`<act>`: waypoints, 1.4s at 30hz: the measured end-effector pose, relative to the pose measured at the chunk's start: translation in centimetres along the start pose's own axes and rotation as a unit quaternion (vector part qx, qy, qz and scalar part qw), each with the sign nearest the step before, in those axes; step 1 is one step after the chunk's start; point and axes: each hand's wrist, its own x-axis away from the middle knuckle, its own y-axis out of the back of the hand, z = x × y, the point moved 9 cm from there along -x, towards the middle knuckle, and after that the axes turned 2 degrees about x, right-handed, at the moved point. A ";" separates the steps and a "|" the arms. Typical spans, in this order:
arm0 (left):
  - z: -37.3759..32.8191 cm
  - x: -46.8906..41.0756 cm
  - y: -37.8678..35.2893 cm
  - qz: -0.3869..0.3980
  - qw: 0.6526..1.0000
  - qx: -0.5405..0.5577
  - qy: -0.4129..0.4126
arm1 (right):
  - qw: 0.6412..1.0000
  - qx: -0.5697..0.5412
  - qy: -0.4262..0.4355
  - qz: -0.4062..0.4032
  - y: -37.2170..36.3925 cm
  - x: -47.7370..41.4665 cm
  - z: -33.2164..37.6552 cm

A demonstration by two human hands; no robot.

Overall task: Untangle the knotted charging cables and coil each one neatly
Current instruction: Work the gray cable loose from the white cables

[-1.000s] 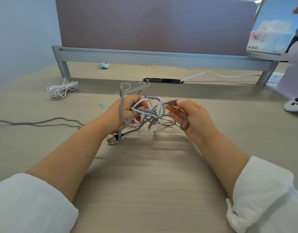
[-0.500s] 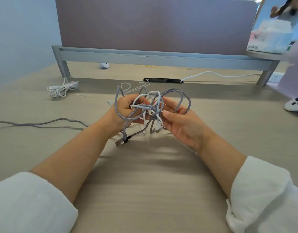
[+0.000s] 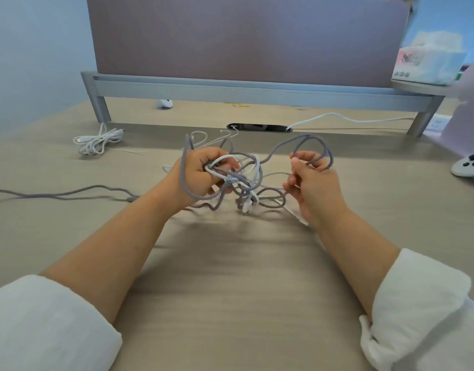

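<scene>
Grey braided cable (image 3: 297, 141), white cable (image 3: 225, 158)

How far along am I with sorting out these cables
Done: one white cable bundle lies gathered at the far left. In hand: left hand grips the knot; right hand pulls a grey braided loop out. Left: grey and white cables remain tangled, uncoiled.

Wooden desk (image 3: 230, 303), mauve partition (image 3: 243, 38)

text: none legible | labels: none | numbers: none
</scene>
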 end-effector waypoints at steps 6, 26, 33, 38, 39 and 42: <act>0.5 -0.3 2.5 -0.131 0.989 -0.066 -0.028 | 0.896 0.366 0.236 -0.084 0.5 0.5 4.1; 1.2 0.5 0.9 -0.055 0.986 0.101 0.117 | 0.738 0.624 0.026 0.257 -3.1 2.5 -0.5; 2.0 0.3 1.2 -0.041 0.989 -0.087 0.114 | 0.852 0.361 0.378 -0.015 -2.5 3.3 6.8; 0.2 0.4 0.2 0.002 0.993 -0.111 0.037 | 0.733 0.466 0.495 0.019 -4.7 4.6 6.4; -0.3 0.5 0.1 0.002 0.991 -0.130 0.012 | 0.750 0.469 0.464 0.050 -5.1 4.2 5.6; -0.6 0.5 -0.1 0.006 0.994 -0.107 -0.015 | 0.780 0.493 0.376 0.084 -5.2 3.2 3.9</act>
